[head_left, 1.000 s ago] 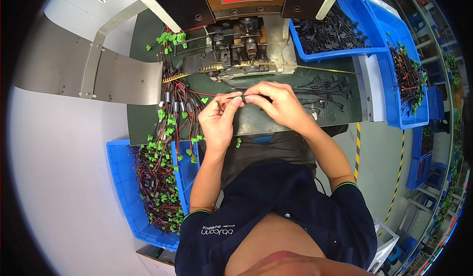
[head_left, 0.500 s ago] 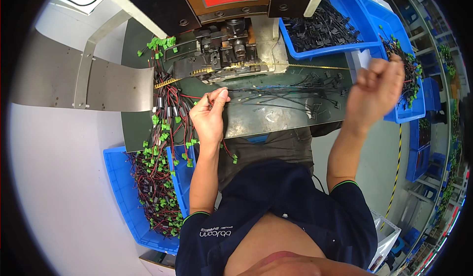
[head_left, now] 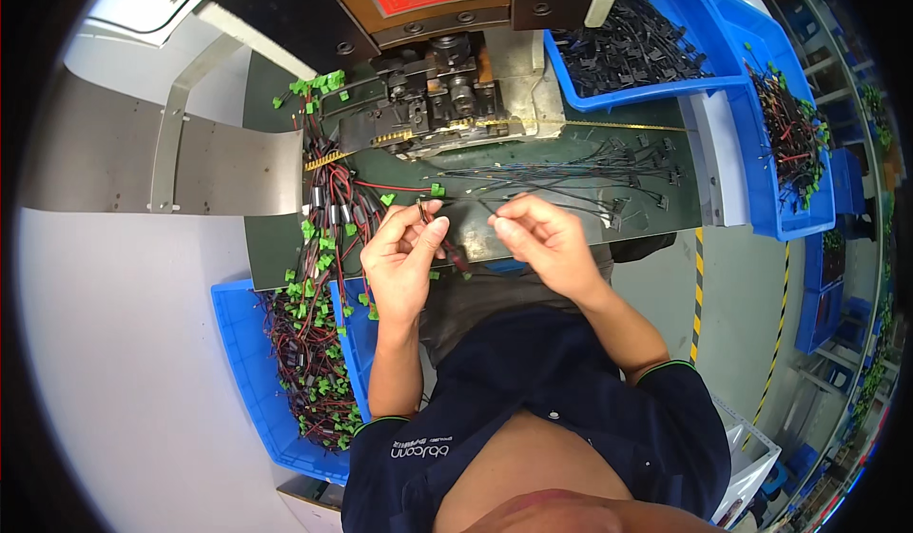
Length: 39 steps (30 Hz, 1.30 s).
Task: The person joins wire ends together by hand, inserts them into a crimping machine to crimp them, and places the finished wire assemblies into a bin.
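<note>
My left hand [head_left: 404,259] is closed in front of the press tooling [head_left: 445,96], its thumb and fingers pinching a thin wire lead. Facing it, my right hand [head_left: 552,248] has thumb and forefinger pressed together on a dark wire [head_left: 487,206]. A dark red part hangs blurred below my left fingers, and a green connector [head_left: 437,191] shows just beyond them. Behind both hands, loose black wires with black plugs [head_left: 613,176] lie spread over the dark green tabletop [head_left: 666,212]. Left of my left hand is a bundle of red and black leads [head_left: 333,191] with green connectors.
A gold terminal strip [head_left: 328,160] runs into the press. Blue bins stand around: one of black leads [head_left: 656,94] at the back, one of mixed leads [head_left: 801,219] at right, another [head_left: 249,381] at lower left. A curved metal sheet [head_left: 228,167] reaches in from the left.
My right hand has come in from beside the right-hand bin to close by my left hand, pinching a dark wire. My left hand has dropped slightly toward me. The view has shifted a little.
</note>
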Each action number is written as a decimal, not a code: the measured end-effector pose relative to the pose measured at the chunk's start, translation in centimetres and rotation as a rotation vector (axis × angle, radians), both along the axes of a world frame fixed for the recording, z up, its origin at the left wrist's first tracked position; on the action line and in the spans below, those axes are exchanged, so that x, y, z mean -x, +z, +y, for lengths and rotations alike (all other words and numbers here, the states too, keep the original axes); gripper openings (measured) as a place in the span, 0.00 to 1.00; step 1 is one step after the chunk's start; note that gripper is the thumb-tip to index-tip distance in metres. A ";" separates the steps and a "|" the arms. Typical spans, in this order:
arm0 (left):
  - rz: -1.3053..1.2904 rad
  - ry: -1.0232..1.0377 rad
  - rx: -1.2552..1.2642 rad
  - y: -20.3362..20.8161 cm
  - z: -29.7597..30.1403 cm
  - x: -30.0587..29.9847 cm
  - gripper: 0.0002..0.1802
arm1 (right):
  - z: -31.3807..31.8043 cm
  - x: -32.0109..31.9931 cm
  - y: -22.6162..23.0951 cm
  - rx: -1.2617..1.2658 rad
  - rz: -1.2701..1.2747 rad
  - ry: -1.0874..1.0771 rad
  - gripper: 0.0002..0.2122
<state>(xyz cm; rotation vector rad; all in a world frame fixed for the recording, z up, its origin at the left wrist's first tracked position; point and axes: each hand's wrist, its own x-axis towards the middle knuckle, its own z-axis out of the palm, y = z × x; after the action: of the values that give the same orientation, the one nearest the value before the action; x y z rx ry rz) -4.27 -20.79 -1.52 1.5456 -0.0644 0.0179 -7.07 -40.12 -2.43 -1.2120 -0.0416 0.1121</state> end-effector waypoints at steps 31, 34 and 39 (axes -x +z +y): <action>-0.130 -0.255 0.421 -2.0 0.2 1.4 0.10 | 1.0 -1.1 -1.6 0.114 0.038 0.133 0.08; -0.118 -0.257 0.364 -1.8 0.1 1.7 0.10 | 0.7 -1.3 -0.9 0.012 0.094 0.127 0.07; -0.091 -0.233 0.166 -0.8 0.7 2.4 0.04 | 0.2 -1.5 -1.5 0.203 -0.091 0.194 0.11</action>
<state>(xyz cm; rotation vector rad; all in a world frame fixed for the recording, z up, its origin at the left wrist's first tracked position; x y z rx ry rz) -6.69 -20.11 -2.30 1.3633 -0.3073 -0.0890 -5.58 -39.93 -3.89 -1.4137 -0.2328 0.2354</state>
